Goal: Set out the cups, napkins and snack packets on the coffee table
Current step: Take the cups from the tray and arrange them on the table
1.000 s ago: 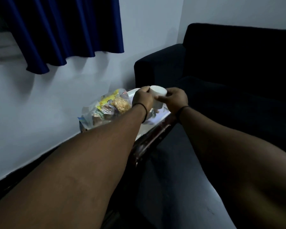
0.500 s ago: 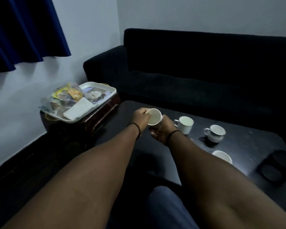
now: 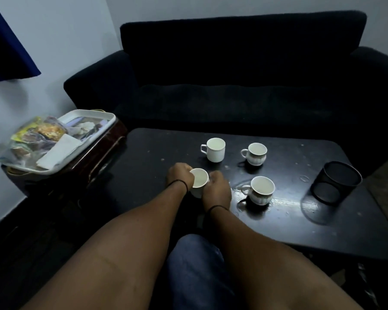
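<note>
A white cup (image 3: 199, 178) stands upright low over the dark coffee table (image 3: 278, 220), held from both sides: my left hand (image 3: 181, 176) grips its left rim and my right hand (image 3: 217, 189) wraps its right side. Whether its base touches the table is hidden. Three more white cups stand on the table: a straight mug (image 3: 215, 149), a ribbed cup (image 3: 255, 153) and a ribbed cup (image 3: 261, 190) nearest my right hand. On the side table to the left, a white tray (image 3: 92, 114) carries snack packets (image 3: 39, 133) and white napkins (image 3: 59, 151).
A black mesh bin (image 3: 335, 182) stands on the right part of the coffee table. A dark sofa (image 3: 233, 74) runs behind it. The brown side table (image 3: 103, 151) abuts the coffee table's left end. My blue-clad knee (image 3: 195, 265) is below.
Both hands carried the cup from the tray at the left over to the coffee table and lowered it, turning it mouth up. My view swung right.
</note>
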